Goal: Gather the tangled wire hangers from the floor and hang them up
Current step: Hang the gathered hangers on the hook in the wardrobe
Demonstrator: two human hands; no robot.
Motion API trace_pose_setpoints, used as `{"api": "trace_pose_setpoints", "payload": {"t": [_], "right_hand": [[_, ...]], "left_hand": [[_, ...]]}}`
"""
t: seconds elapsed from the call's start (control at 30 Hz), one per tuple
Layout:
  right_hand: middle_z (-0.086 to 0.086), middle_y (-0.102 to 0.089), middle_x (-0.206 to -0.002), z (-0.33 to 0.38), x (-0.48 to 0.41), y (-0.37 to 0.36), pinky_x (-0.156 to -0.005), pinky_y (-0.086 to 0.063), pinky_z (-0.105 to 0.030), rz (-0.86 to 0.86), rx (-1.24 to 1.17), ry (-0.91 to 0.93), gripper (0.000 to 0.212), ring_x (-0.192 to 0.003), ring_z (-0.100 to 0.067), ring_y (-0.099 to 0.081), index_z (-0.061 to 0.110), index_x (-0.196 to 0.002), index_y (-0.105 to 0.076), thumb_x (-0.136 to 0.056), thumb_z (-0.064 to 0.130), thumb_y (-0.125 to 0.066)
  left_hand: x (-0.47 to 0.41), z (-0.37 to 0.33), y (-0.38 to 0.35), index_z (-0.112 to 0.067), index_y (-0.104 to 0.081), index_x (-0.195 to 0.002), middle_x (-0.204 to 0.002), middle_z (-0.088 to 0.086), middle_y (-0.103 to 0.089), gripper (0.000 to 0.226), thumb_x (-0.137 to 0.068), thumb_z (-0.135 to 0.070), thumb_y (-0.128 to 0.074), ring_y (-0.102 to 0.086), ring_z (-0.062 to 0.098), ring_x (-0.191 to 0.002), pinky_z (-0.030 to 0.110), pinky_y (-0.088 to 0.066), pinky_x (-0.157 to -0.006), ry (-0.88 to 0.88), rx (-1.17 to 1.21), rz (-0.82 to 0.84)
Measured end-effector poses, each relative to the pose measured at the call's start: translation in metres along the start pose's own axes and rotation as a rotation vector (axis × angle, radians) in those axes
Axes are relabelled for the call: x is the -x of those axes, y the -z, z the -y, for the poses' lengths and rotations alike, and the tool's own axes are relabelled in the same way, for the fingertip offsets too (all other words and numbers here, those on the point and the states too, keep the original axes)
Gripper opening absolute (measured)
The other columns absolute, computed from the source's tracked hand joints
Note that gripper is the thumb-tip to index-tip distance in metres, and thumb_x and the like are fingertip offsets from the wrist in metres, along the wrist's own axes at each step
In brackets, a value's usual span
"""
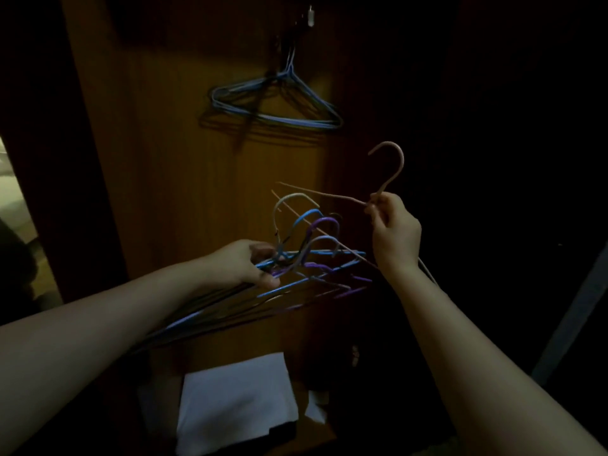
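Head view: a person's left hand is gripping a tangled bundle of blue, purple and grey wire hangers in front of a dim wooden panel. The right hand is pinching a pink wire hanger just below its hook, holding it above the bundle. Higher on the panel, several blue hangers are hanging from a hook.
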State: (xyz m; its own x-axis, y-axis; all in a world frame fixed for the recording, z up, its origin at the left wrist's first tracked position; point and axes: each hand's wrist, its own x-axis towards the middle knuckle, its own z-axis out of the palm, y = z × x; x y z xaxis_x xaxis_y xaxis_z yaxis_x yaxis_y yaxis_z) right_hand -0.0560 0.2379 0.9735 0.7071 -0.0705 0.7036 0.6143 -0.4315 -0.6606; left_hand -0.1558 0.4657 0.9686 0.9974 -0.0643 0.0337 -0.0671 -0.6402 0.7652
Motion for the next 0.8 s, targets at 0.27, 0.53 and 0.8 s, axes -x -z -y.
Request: {"api": "trace_pose_setpoints", "payload": {"t": [0.27,0.53,0.8], "right_hand": [[-0.001,-0.07,-0.096,0.011,-0.086,-0.051,-0.092,-0.046,-0.047,-0.059,-0.023,-0.018,0.022,-0.093,-0.019,-0.064,0.018,-0.105,-0.066,-0.093,0.032,-0.054],[0.005,-0.07,-0.098,0.008,-0.194,-0.126,-0.092,-0.045,-0.051,0.074,-0.187,-0.007,0.02,-0.098,-0.02,-0.062,0.03,-0.099,-0.068,-0.09,0.038,-0.052],[0.004,-0.064,-0.091,0.033,-0.302,-0.182,-0.052,-0.036,-0.014,0.193,-0.396,-0.041,0.018,-0.071,0.0,-0.056,0.016,-0.103,-0.064,-0.095,0.029,-0.055]], "left_hand": [[-0.06,-0.014,0.071,-0.026,-0.06,-0.102,-0.103,-0.015,-0.063,0.039,-0.072,-0.007,-0.077,-0.057,-0.003,-0.096,0.017,-0.041,-0.09,-0.067,-0.175,0.051],[-0.126,-0.027,0.116,-0.013,-0.062,-0.109,-0.108,-0.001,-0.064,0.039,-0.073,-0.01,-0.077,-0.06,0.009,-0.098,0.009,-0.043,-0.08,-0.047,-0.301,-0.134],[-0.171,-0.044,0.177,-0.026,-0.054,-0.105,-0.1,-0.018,-0.056,0.043,-0.073,-0.006,-0.075,-0.053,-0.006,-0.091,0.001,-0.041,-0.074,-0.026,-0.279,-0.272]]}}
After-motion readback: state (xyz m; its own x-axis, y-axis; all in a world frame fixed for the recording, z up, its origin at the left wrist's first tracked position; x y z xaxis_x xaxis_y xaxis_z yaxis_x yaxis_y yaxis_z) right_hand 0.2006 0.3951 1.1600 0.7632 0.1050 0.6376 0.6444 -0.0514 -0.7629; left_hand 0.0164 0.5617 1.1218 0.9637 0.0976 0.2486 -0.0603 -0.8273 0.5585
